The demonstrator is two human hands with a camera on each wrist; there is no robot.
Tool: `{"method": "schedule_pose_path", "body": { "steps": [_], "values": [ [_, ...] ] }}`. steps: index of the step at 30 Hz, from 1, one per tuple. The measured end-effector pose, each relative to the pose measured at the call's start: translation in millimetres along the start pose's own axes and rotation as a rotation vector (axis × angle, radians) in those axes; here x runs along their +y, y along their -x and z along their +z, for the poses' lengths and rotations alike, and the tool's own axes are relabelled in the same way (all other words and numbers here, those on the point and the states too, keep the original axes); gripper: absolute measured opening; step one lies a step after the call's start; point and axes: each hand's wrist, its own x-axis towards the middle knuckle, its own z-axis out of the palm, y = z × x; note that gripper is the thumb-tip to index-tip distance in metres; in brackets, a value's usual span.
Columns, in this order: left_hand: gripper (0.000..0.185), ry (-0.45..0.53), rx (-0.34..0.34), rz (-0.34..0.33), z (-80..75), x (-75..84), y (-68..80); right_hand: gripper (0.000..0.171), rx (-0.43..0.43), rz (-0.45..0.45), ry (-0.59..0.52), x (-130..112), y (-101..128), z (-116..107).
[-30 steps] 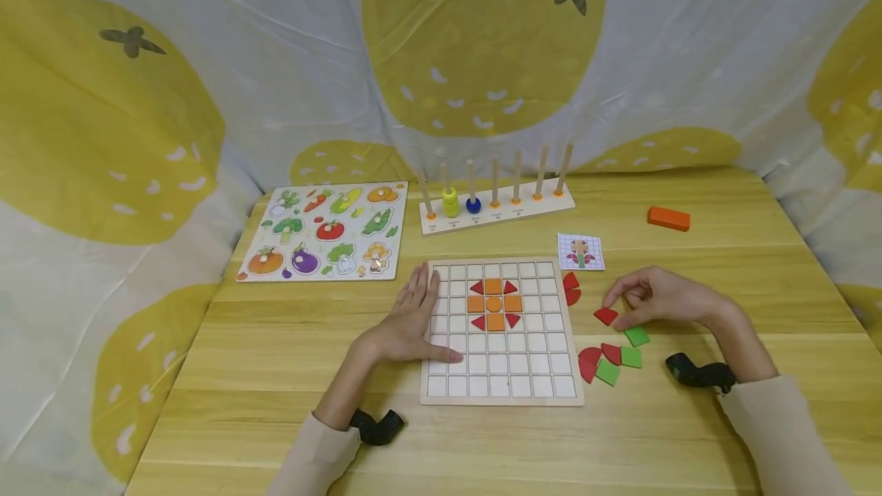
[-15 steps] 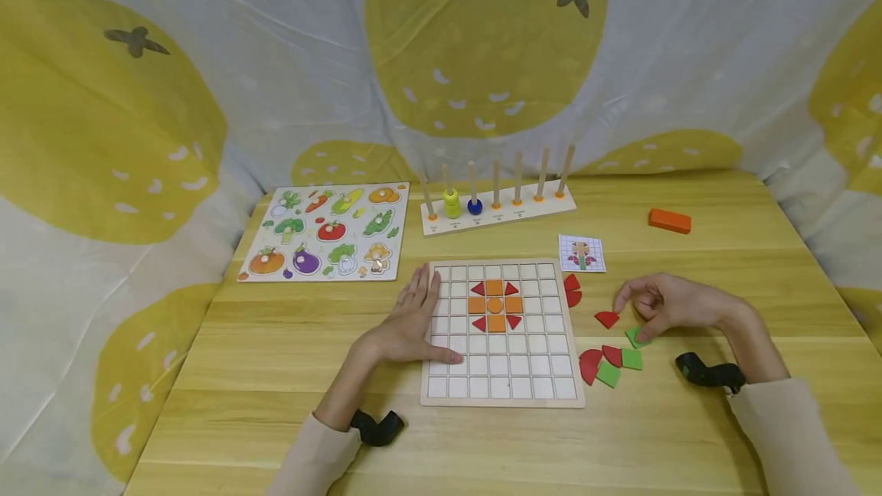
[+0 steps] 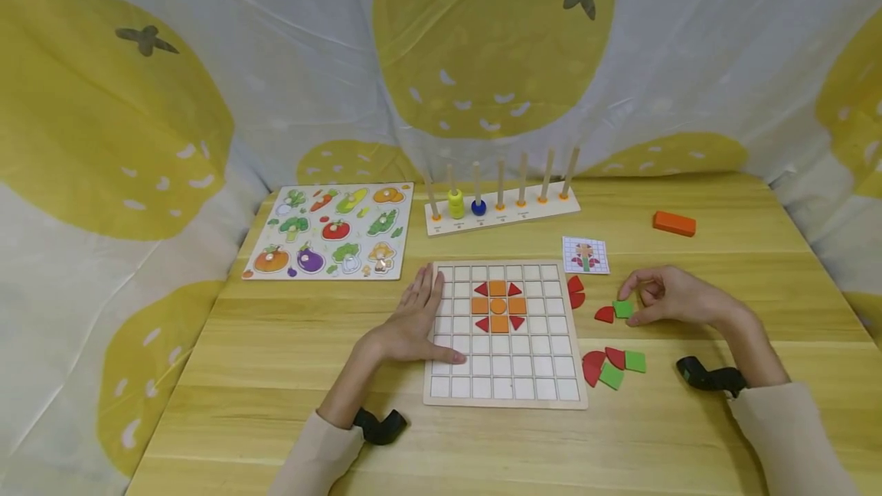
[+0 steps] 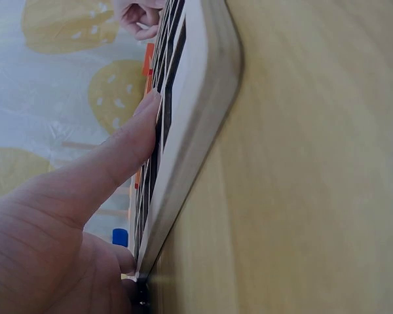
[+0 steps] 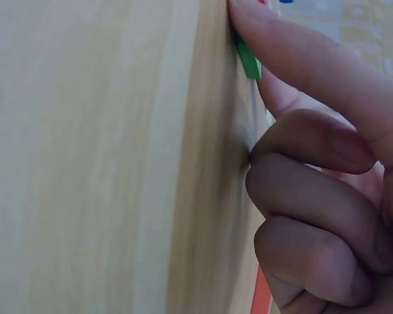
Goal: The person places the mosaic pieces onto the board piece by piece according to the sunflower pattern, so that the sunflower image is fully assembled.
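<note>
My left hand (image 3: 406, 327) rests along the left edge of a wooden grid board (image 3: 503, 396), its thumb lying over the squares and its other fingers straight at the rim. Orange squares (image 3: 498, 288), an orange circle (image 3: 498, 306) and red triangles (image 3: 515, 290) form a pattern on that board. To the right, my right hand (image 3: 671, 297) pinches a green square tile (image 3: 623, 309) between thumb and forefinger, its other fingers curled in the right wrist view. The green tile (image 5: 247, 59) is right at the tabletop, beside a red quarter-circle tile (image 3: 604, 315).
More red tiles (image 3: 592, 367) and green squares (image 3: 610, 376) lie right of the board. A pattern card (image 3: 586, 255) is above them, with an orange block (image 3: 674, 223) farther right. Behind stand a peg stand (image 3: 506, 213) and a vegetable puzzle (image 3: 327, 232).
My right hand has left the red quarter-circle, taken the upper green square and brought it up and left beside that red tile. The left hand stays on the board.
</note>
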Motion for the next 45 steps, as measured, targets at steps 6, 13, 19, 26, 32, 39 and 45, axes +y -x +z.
{"method": "schedule_pose_path", "body": {
  "steps": [6,13,19,26,32,39,45],
  "values": [
    [0.139,0.003,-0.006,0.000,1.0,-0.7,-1.0,0.036,0.042,0.031,0.038,-1.4,0.9,-0.6],
    [0.139,-0.001,0.002,0.008,1.0,-0.7,-1.5,0.033,0.137,0.020,0.098,-18.5,-0.2,4.8],
    [0.138,0.013,0.005,0.014,-0.3,-1.2,0.0,0.031,0.189,-0.006,0.042,-50.3,-16.3,38.5],
    [0.137,0.024,0.003,0.015,0.1,-1.5,-0.1,0.025,0.167,-0.037,0.056,-91.3,-34.9,100.1],
    [0.138,0.012,0.004,0.010,0.7,-2.4,-0.5,0.024,0.140,-0.038,0.098,-110.8,-47.6,132.7],
    [0.138,0.017,0.003,0.020,-0.5,-1.6,-1.0,0.027,0.156,0.000,0.134,-117.6,-49.9,143.6],
    [0.140,0.011,0.010,0.020,-0.1,-3.0,-1.2,0.023,0.113,-0.021,0.088,-113.2,-48.8,141.1]
  ]
}}
